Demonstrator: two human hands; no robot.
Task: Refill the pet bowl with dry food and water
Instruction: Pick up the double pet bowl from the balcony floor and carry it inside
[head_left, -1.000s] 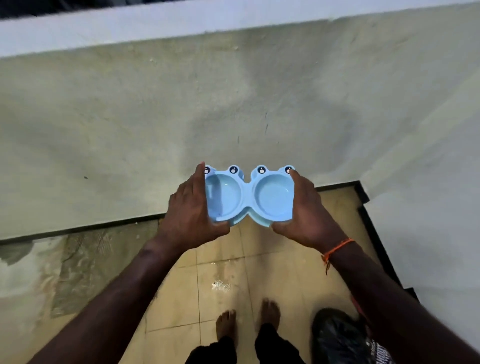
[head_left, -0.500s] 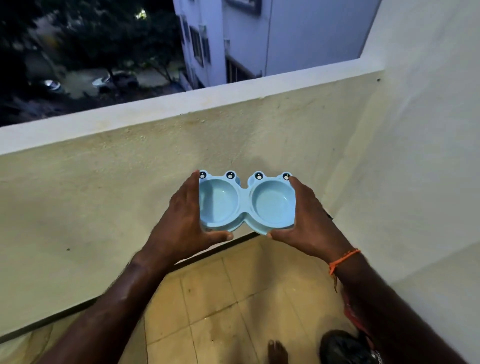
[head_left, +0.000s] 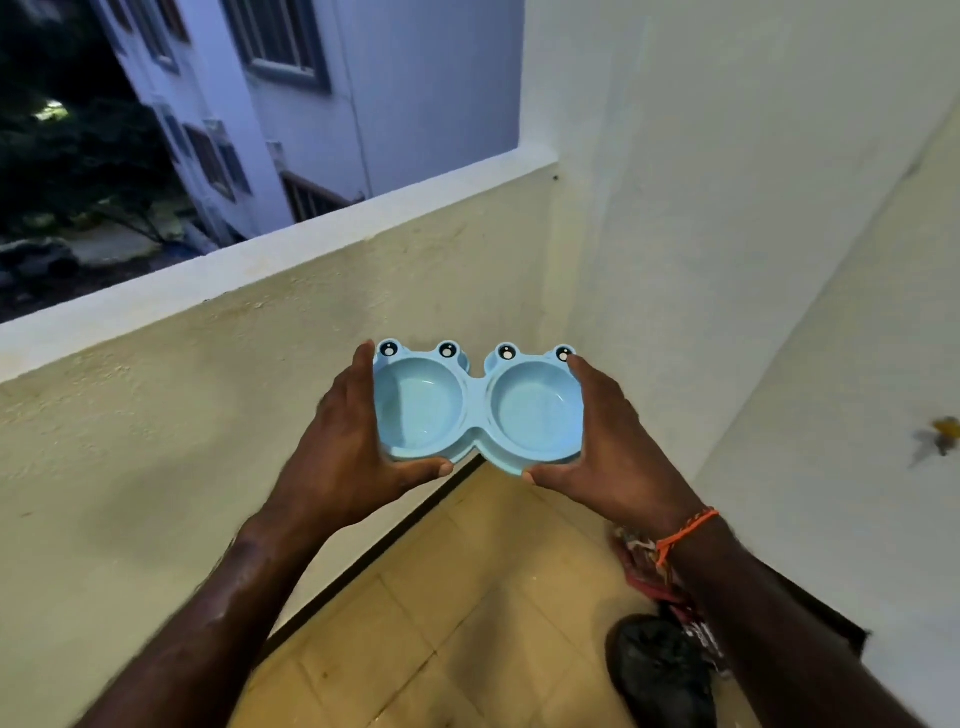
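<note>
Both hands, left (head_left: 347, 451) and right (head_left: 612, 453), each grip curled round an end of the empty blue pet bowl (head_left: 475, 408), hold it chest-high beside the balcony wall (head_left: 270, 364); a slip could drop it onto the floor (head_left: 441, 623)

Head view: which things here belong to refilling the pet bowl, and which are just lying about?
Belongs to the job:
- blue double pet bowl, both wells empty
- left hand and right hand, gripping its ends

Just lying about:
- black bag on the tiled floor
- red cloth by the wall
- parapet wall
</note>
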